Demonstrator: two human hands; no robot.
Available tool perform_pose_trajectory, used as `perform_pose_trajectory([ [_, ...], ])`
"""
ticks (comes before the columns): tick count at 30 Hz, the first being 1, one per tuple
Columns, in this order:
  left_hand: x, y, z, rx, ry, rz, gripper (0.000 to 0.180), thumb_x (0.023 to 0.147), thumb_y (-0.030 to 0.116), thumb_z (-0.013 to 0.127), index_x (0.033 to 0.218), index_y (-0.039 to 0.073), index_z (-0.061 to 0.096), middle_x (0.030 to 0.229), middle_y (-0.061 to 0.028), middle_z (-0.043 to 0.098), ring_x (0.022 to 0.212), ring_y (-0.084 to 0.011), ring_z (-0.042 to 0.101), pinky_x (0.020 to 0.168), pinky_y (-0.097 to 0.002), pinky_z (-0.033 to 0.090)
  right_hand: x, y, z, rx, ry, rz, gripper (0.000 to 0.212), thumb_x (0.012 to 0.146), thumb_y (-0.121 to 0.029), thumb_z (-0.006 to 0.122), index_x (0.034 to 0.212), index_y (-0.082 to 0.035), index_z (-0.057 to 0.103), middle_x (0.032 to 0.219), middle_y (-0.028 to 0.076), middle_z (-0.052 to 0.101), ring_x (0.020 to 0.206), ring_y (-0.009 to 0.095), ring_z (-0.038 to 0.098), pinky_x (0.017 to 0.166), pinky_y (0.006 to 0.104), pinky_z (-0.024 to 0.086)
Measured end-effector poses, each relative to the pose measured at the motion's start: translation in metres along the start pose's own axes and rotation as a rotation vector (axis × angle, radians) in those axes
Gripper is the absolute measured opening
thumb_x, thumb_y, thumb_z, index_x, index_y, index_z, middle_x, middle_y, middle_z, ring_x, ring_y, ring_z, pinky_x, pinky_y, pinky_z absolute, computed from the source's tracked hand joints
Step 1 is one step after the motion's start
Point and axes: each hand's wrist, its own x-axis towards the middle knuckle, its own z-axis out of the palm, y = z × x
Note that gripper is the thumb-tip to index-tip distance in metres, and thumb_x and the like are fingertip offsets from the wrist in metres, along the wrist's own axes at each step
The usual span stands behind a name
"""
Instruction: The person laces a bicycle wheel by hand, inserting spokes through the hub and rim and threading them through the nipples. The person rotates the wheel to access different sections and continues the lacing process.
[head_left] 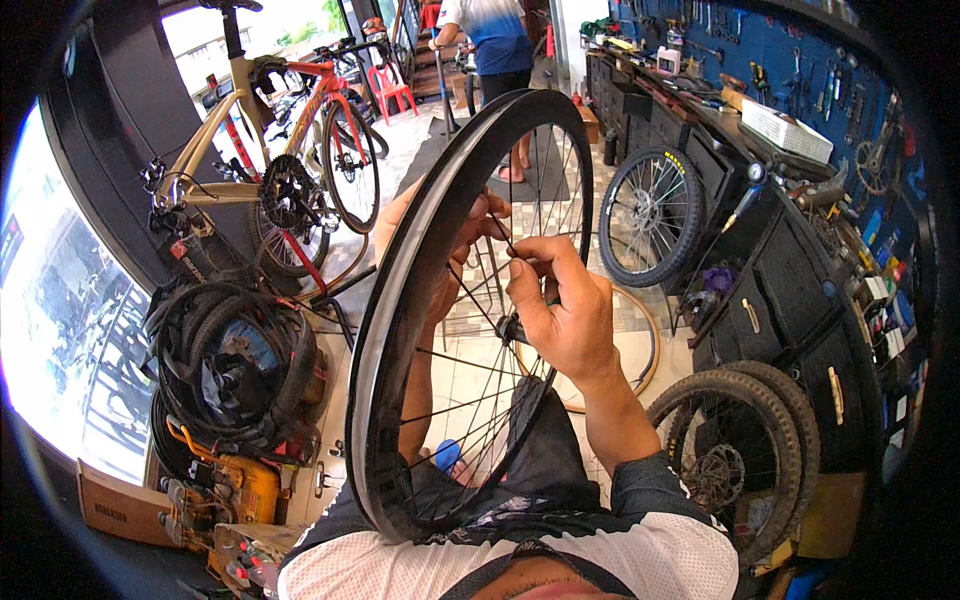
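Observation:
A black bicycle wheel (372, 400) without a tyre stands upright in front of me, its lower rim against my lap. Thin dark spokes run from its hub (508, 328) to the deep rim. My left hand (472, 228) reaches in from the rim's left side, partly hidden by it, fingers closed around a dark spoke near the upper part of the wheel. Just below, my right hand (568, 312) pinches that spoke between thumb and forefinger. Whether a small part sits between the fingertips cannot be made out.
Left are a tan bike frame (212, 140), a red bicycle (335, 85), a heap of black tyres (225, 350) and a yellow machine (250, 487). Right are a wheel (652, 215), knobbly tyres (795, 440) and dark drawers (790, 320). A person (487, 45) stands ahead.

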Motion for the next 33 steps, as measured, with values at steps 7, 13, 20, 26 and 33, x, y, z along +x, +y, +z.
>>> perform_pose_trajectory([
  [7,0.0,0.005,0.006,-0.063,-0.073,0.017,0.026,0.096,0.019,0.073,0.117,0.005,0.066,0.102,-0.0088,0.068,0.101,-0.0243,0.069,0.088,-0.0405,0.057,0.003,-0.004,-0.001,0.005,-0.013,0.014,0.016,0.095,-0.008,0.07,0.109,-0.003,0.064,0.077,0.015,0.073,0.068,0.027,0.076,0.059,0.0346,0.056],
  [13,0.002,0.006,0.007,-0.031,-0.062,-0.025,0.023,0.096,0.018,0.073,0.114,0.005,0.068,0.101,-0.01,0.067,0.101,-0.0247,0.068,0.09,-0.0406,0.056,0.002,-0.002,-0.002,0.302,-0.083,0.145,0.014,0.1,-0.008,0.065,0.111,0.0,0.063,0.081,0.011,0.074,0.072,0.018,0.075,0.063,0.0297,0.056],
  [20,0.002,-0.007,0.002,-0.122,-0.132,-0.076,0.025,0.099,0.023,0.069,0.115,0.005,0.063,0.104,-0.0079,0.064,0.102,-0.0221,0.065,0.092,-0.0391,0.054,0.005,0.008,-0.008,0.306,-0.113,0.139,0.02,0.097,-0.013,0.074,0.11,-0.001,0.066,0.085,0.006,0.072,0.072,0.009,0.066,0.064,0.0237,0.05],
  [26,0.005,-0.014,0.002,-0.143,-0.16,-0.087,0.024,0.101,0.026,0.067,0.115,0.007,0.061,0.104,-0.0062,0.062,0.102,-0.0212,0.064,0.095,-0.0388,0.052,0.014,-0.003,-0.015,0.179,-0.075,0.126,0.023,0.089,-0.008,0.083,0.104,-0.002,0.067,0.086,-0.002,0.069,0.066,-0.001,0.05,0.056,0.0169,0.037],
  [33,0.008,-0.018,0.007,-0.216,-0.23,-0.123,0.026,0.102,0.028,0.065,0.118,0.008,0.06,0.106,-0.0053,0.061,0.106,-0.0205,0.063,0.098,-0.0378,0.051,0.011,0.004,-0.023,0.281,-0.076,0.2,0.017,0.091,-0.006,0.08,0.102,0.001,0.069,0.085,0.001,0.072,0.068,0.001,0.056,0.059,0.0185,0.043],
])
